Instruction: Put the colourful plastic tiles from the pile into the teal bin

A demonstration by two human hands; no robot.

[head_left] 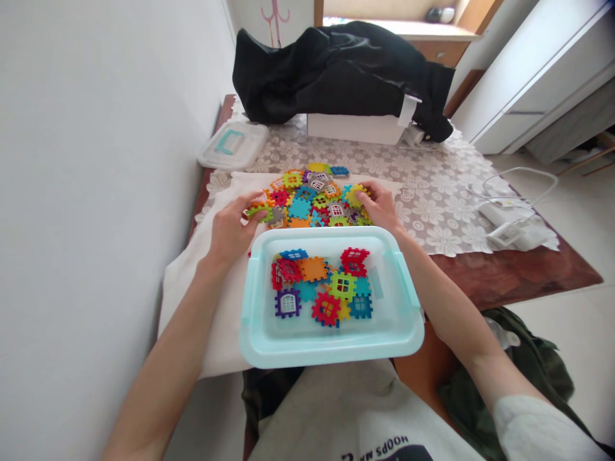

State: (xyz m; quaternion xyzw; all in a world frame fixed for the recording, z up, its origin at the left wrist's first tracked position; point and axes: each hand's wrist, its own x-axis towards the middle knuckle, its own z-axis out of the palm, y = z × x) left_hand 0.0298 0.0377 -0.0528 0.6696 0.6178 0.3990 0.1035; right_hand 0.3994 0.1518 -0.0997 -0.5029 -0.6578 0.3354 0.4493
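A: Surface?
B: A lace-covered table [432,192]; nearest me, a bin [331,349] of tiles.
A: Grip?
B: Beyond it, my left hand [233,224] and right hand [379,205], fingers curled, pinch the tile pile [310,198] between them.

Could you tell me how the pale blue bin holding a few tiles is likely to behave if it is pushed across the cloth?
The bin looks like thin, stiff plastic, so it should probably slide as one piece. With only a few tiles inside, it seems light. It may drag the cloth rather than glide, and its near edge appears to overhang the table, so it might tip.
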